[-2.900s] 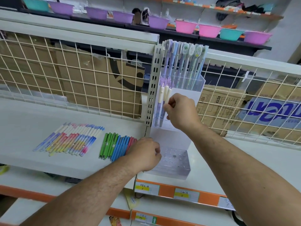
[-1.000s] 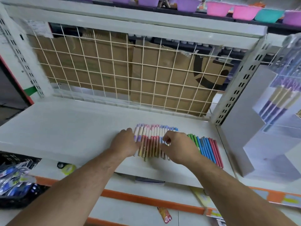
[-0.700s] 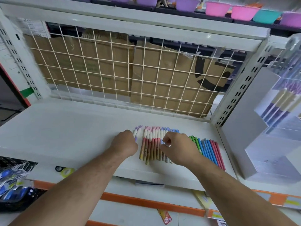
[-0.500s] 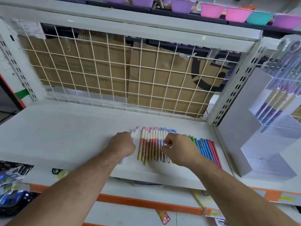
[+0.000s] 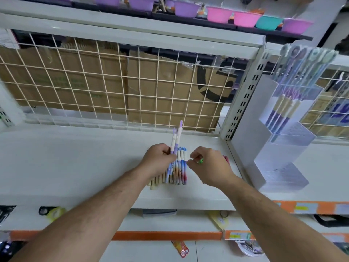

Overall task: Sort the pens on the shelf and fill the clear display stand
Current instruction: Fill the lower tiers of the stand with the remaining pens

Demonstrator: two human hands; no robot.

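Head view: left hand (image 5: 159, 159) grips two slim, purple-tipped pens (image 5: 176, 138).

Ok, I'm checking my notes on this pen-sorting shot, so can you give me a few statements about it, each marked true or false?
1. The left grip holds purple pens raised above the row of pens on the shelf. True.
2. The clear stand sits left of the row of pens. False: it stands to the right of it.
3. Every tier of the clear stand is full. False: only the upper tiers hold pens; the lower ones look empty.
4. Cardboard boxes stand behind the wire grid. True.
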